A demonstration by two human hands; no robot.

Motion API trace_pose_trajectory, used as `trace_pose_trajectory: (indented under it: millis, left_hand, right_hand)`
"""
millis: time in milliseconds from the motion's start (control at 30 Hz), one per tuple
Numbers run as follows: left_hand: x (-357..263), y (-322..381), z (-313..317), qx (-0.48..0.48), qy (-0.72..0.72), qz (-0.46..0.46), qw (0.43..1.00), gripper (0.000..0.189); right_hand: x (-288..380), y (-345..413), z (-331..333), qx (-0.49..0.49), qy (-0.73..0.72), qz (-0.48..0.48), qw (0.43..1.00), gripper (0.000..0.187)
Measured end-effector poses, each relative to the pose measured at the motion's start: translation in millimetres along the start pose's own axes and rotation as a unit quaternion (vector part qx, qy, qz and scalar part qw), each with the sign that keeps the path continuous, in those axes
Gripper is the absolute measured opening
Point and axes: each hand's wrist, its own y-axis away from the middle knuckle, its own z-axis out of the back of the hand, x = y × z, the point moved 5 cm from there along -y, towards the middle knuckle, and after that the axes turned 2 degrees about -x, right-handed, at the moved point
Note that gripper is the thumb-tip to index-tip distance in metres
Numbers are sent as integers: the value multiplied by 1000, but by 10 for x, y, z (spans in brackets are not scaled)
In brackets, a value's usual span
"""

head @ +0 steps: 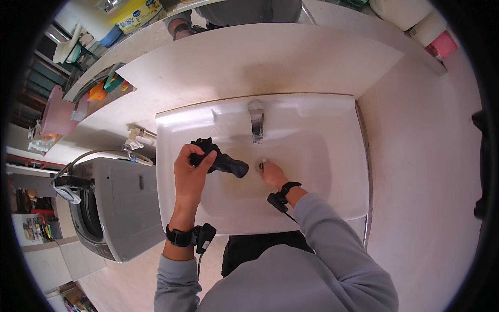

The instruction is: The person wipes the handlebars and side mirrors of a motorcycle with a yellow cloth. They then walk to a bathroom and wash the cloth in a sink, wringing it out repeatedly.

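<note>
Bunched black cloth, apparently a sock (230,165), is pinched in my left hand (191,167) over the left part of a white ceramic washbasin (347,195). Its rounded end hangs towards the basin's middle. My right hand (274,174) reaches down to the basin floor, its fingertips on a small metal drain stopper (261,166); the fingers partly hide it. A chrome faucet (257,121) stands at the back edge, just beyond my right hand. Cloudy, slightly yellowish water appears to lie in the bowl.
Left of the basin stands a grey washing machine (132,202), with a hose (91,154) and a wall tap (136,134) near it. A mirror (249,11) and shelf with bottles (425,27) are behind. A wall (413,163) borders the right side.
</note>
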Motion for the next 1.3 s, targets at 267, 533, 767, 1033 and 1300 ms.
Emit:
trace_pose_trajectory:
  millis: [267,533,767,1033,1300]
  left_hand:
    - [-239,66,18,-10,70,-33,997,22]
    - [-498,29,207,-42,93,-87,991,22]
    - [-456,-66,281,-70,71,-74,992,23]
    - [-355,-7,318,-16,116,-98,988,22]
    - [-61,-78,123,-19,-15,-44,999,24]
  right_hand:
    - [11,-146,145,41,51,1,998,25]
    - [617,-350,380,-75,99,267,955,55]
    - [1222,264,-573,134,208,365,898,54]
    - [-310,741,170,293,242,199,903,37]
    - [171,-257,498,65,120,120,983,57]
